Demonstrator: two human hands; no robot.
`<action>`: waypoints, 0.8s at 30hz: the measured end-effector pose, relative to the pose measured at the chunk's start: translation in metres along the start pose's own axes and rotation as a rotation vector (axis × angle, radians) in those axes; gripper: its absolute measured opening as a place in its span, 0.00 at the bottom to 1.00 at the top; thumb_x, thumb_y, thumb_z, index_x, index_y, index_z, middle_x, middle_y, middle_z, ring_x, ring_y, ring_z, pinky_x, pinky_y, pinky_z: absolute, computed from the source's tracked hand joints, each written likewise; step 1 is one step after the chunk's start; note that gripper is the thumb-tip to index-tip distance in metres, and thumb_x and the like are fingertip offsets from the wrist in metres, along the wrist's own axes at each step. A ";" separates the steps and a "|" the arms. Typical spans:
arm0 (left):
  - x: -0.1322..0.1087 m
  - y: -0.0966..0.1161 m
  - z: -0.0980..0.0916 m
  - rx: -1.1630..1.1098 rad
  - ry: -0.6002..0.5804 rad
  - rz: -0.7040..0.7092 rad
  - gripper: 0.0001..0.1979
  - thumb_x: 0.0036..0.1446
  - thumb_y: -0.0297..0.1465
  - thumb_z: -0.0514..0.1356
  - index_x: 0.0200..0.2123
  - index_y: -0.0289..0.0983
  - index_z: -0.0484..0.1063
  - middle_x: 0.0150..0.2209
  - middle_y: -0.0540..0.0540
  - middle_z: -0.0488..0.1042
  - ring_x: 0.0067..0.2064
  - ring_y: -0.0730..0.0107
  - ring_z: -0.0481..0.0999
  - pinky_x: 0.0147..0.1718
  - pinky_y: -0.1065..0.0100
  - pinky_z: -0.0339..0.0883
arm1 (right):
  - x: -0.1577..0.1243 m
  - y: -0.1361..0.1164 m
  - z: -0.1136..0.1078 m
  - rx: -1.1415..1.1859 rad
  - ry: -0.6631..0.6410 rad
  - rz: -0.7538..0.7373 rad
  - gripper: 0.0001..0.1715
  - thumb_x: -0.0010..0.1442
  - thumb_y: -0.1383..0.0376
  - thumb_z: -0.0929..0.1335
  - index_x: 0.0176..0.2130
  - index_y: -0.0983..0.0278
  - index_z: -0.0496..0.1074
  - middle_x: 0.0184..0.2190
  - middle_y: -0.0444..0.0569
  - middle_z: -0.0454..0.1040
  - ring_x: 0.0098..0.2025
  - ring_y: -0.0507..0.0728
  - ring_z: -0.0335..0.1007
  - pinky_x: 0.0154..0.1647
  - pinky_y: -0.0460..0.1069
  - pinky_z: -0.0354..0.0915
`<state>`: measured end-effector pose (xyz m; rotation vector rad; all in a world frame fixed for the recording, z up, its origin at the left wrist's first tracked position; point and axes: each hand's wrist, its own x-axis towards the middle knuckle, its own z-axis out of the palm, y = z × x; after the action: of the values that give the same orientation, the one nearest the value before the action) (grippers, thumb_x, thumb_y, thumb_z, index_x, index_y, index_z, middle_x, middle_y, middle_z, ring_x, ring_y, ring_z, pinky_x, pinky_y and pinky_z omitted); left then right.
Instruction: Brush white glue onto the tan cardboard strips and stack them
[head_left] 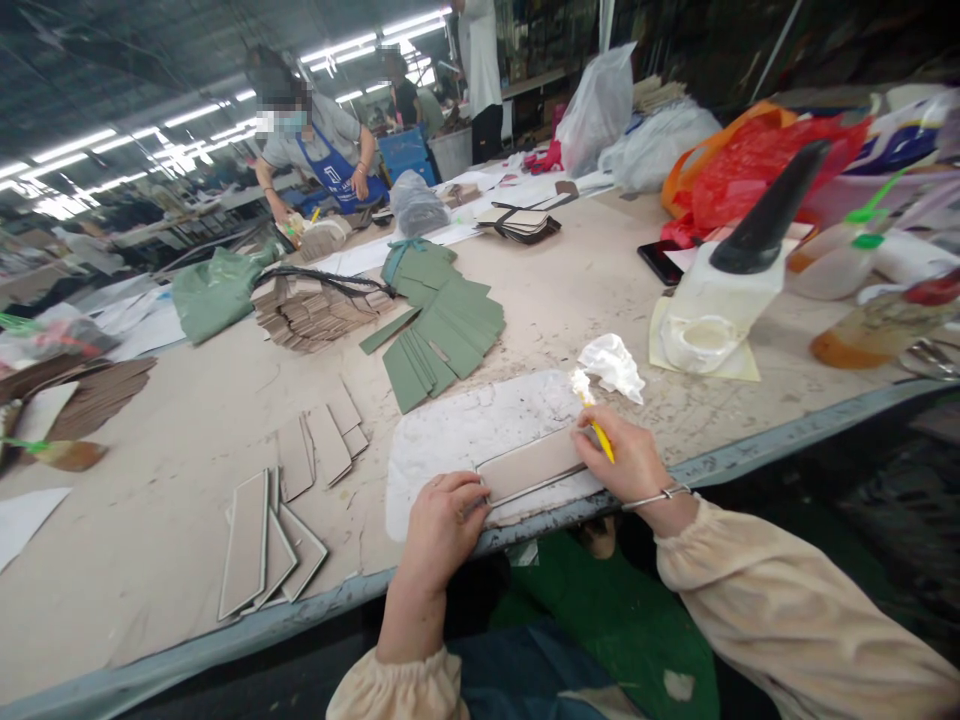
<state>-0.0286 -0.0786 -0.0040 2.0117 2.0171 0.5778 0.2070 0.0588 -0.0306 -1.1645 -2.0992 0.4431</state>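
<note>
A beige rectangular piece (529, 463) lies on a white glue-crusted board (465, 435) at the table's near edge. My left hand (442, 525) presses its fingers closed on the piece's left end. My right hand (626, 458) grips a yellow-handled brush (596, 425) and rests on the piece's right end; the brush's white glue-caked tip points away from me. A crumpled white wad (613, 365) lies just beyond the brush.
Finished beige pieces (281, 525) lie fanned to the left. Green pieces (442, 335) and stacked beige pieces (311, 310) sit mid-table. A white glue bottle with a black nozzle (731, 290), a phone (660, 262), bottles and bags crowd the right. A person in a blue apron (322, 150) works at the far end.
</note>
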 end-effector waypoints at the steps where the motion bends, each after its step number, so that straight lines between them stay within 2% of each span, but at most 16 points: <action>1: 0.000 -0.001 0.000 0.004 0.001 0.004 0.07 0.53 0.28 0.62 0.36 0.42 0.77 0.44 0.47 0.75 0.44 0.63 0.73 0.46 0.61 0.66 | 0.000 0.000 0.000 0.001 -0.001 0.002 0.06 0.54 0.66 0.64 0.36 0.60 0.66 0.28 0.44 0.72 0.31 0.54 0.70 0.33 0.47 0.61; 9: 0.000 0.002 0.000 0.050 -0.019 -0.003 0.07 0.54 0.28 0.61 0.35 0.43 0.77 0.44 0.49 0.75 0.44 0.64 0.73 0.46 0.61 0.67 | 0.000 0.001 0.001 -0.014 -0.005 -0.010 0.06 0.54 0.66 0.64 0.36 0.61 0.66 0.28 0.44 0.72 0.30 0.54 0.70 0.33 0.46 0.61; 18: 0.003 0.007 -0.001 0.124 -0.038 0.000 0.07 0.55 0.28 0.60 0.34 0.43 0.77 0.44 0.49 0.75 0.43 0.64 0.73 0.45 0.61 0.68 | 0.001 0.001 -0.005 -0.144 -0.096 -0.014 0.07 0.58 0.64 0.63 0.39 0.61 0.66 0.33 0.46 0.73 0.33 0.56 0.71 0.34 0.48 0.61; 24: 0.002 0.007 0.000 0.137 -0.047 -0.006 0.07 0.56 0.29 0.59 0.34 0.43 0.77 0.44 0.49 0.74 0.44 0.64 0.72 0.45 0.61 0.68 | 0.002 0.004 -0.004 -0.215 -0.082 -0.066 0.07 0.59 0.63 0.63 0.39 0.62 0.67 0.33 0.48 0.74 0.36 0.57 0.70 0.36 0.48 0.61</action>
<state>-0.0226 -0.0766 -0.0008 2.0735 2.0860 0.3968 0.2117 0.0622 -0.0297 -1.2100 -2.2932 0.2423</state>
